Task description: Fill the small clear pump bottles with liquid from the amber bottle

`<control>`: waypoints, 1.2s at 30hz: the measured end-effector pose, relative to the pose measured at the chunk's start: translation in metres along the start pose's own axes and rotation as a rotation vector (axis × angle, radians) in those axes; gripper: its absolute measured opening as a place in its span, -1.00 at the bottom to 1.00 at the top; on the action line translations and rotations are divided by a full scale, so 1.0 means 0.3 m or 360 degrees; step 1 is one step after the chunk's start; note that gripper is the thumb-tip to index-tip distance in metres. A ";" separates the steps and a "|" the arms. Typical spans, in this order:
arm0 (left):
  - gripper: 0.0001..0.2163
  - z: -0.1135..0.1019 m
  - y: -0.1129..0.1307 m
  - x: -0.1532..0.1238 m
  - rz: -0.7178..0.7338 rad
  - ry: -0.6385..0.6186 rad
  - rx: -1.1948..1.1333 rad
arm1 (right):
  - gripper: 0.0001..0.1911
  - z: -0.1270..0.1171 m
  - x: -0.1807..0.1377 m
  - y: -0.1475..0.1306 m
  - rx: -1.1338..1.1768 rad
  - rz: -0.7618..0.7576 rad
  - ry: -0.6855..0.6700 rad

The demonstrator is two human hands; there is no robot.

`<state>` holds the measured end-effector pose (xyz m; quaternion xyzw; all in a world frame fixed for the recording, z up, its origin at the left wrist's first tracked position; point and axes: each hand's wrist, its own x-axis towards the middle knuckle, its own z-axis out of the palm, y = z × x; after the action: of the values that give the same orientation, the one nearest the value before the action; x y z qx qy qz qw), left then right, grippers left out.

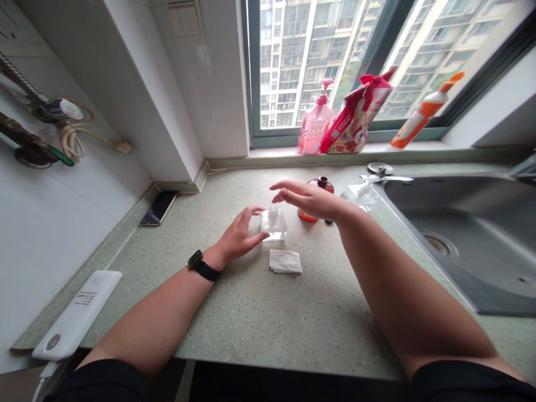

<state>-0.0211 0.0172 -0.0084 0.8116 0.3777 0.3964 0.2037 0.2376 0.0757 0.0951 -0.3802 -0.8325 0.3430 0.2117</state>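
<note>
A clear square bottle [274, 229] with a rounded, translucent neck stands upright on the counter. My left hand [242, 231] has its thumb and fingers around the bottle's left side. My right hand [304, 198] hovers above and to the right of the bottle, fingers stretched out, holding nothing. Behind that hand is an orange-red bottle [309, 216] with a dark open neck, partly hidden by the wrist. A small dark piece lies beside it, mostly covered. In front of the clear bottle lies a folded white tissue [285, 261].
A white pump head [365, 188] lies near the steel sink [494, 240] on the right. On the sill stand a pink pump bottle [315, 127], a red bag [355, 120] and an orange-white bottle [421, 117]. A phone [159, 207] and white power bank [79, 315] lie left.
</note>
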 end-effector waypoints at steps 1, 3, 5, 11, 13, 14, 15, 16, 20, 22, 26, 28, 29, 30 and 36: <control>-0.43 0.000 -0.001 0.000 -0.0003 0.0001 -0.0003 | -0.49 0.008 0.004 0.001 0.0000 -0.0004 -0.0035; -0.43 0.001 -0.002 0.001 -0.0008 0.0001 -0.0008 | -0.47 0.019 0.010 0.001 0.0012 -0.0006 -0.0103; -0.42 0.001 0.001 0.002 -0.0015 0.0011 -0.0005 | -0.43 0.022 0.012 0.001 0.0028 0.0013 -0.0140; -0.42 -0.002 0.014 0.001 -0.0062 0.0001 0.0014 | -0.40 0.007 0.003 -0.011 -0.0011 0.0175 -0.0051; -0.41 -0.002 0.013 0.000 -0.0070 -0.0002 0.0017 | -0.43 0.004 0.000 -0.022 -0.0065 0.0240 -0.0004; -0.41 -0.002 0.012 0.000 -0.0068 -0.0002 0.0016 | -0.45 0.005 -0.001 -0.030 -0.0118 0.0260 0.0032; -0.40 -0.001 0.011 0.000 -0.0065 -0.0002 0.0014 | -0.47 0.006 -0.001 -0.037 -0.0185 0.0267 0.0079; -0.39 -0.001 0.010 0.000 -0.0061 -0.0003 0.0013 | -0.50 0.009 0.000 -0.043 -0.0256 0.0256 0.0130; -0.36 0.002 0.003 -0.001 -0.0040 0.0007 0.0010 | -0.59 0.031 0.009 -0.051 -0.0400 0.0051 0.0290; -0.35 0.004 0.000 -0.002 -0.0026 0.0010 0.0009 | -0.62 0.044 0.015 -0.043 -0.0401 -0.0093 0.0321; -0.33 0.004 -0.002 -0.002 -0.0021 0.0011 0.0016 | -0.64 0.066 0.025 -0.021 -0.0446 -0.0238 0.0279; -0.32 0.004 -0.001 -0.001 -0.0030 0.0010 0.0014 | -0.63 0.072 0.027 -0.016 -0.0454 -0.0224 0.0200; -0.32 0.004 -0.001 -0.001 -0.0035 0.0007 0.0012 | -0.63 0.073 0.027 -0.016 -0.0453 -0.0208 0.0162; -0.32 0.003 0.000 -0.001 -0.0040 0.0007 0.0012 | -0.62 0.074 0.027 -0.018 -0.0457 -0.0193 0.0134; -0.32 0.003 -0.003 -0.004 -0.0039 0.0021 0.0053 | -0.63 0.060 0.023 -0.031 -0.0607 -0.0047 0.0140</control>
<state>-0.0212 0.0170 -0.0102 0.8076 0.3955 0.3928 0.1924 0.2176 0.0693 0.0903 -0.4157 -0.8778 0.1589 0.1770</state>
